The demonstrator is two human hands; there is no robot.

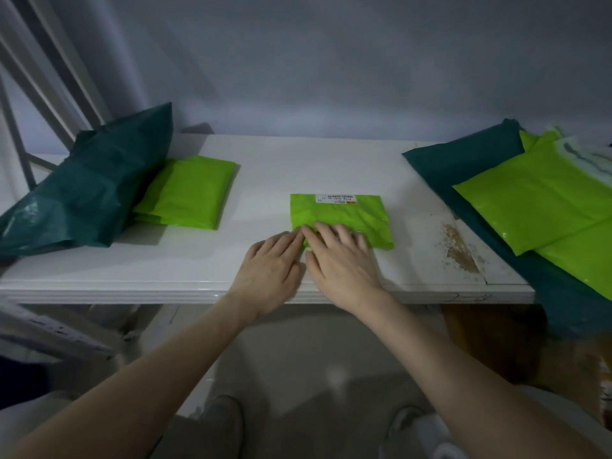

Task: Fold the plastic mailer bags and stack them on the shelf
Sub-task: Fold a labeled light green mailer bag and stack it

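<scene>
Both hands sit flat at frame centre, fingers straight, nothing pinched: right hand [337, 256] presses its spread fingers on the lower left part of the folded bag [341, 220], left hand [270, 265] lies just beside it w/ fingertips touching the bag's lower left corner. Looks like the fold is being flattened, prob. the last crease before it gets moved. The bag is bright green, lies on the white shelf [265, 180] slightly right of centre, w/ a white label [336, 198] along its top edge. It's thin plastic film: light, soft, slick, and prob. springy, so the fold may pop open once pressure comes off. Best bet is to pinch through all layers at the folded edge, or slide it flat under the palm, not lift by one loose flap. To the left of frame a folded stack [188, 193] of the same green bags lies on the shelf, partly under a dark green bag [89, 187] leaning over it; likely where this one goes. At the right edge of frame, unfolded green bags [543, 207] lie on another dark green sheet [463, 160], still to do. Worn paint patch [460, 250] on the shelf between bag and that pile.
</scene>
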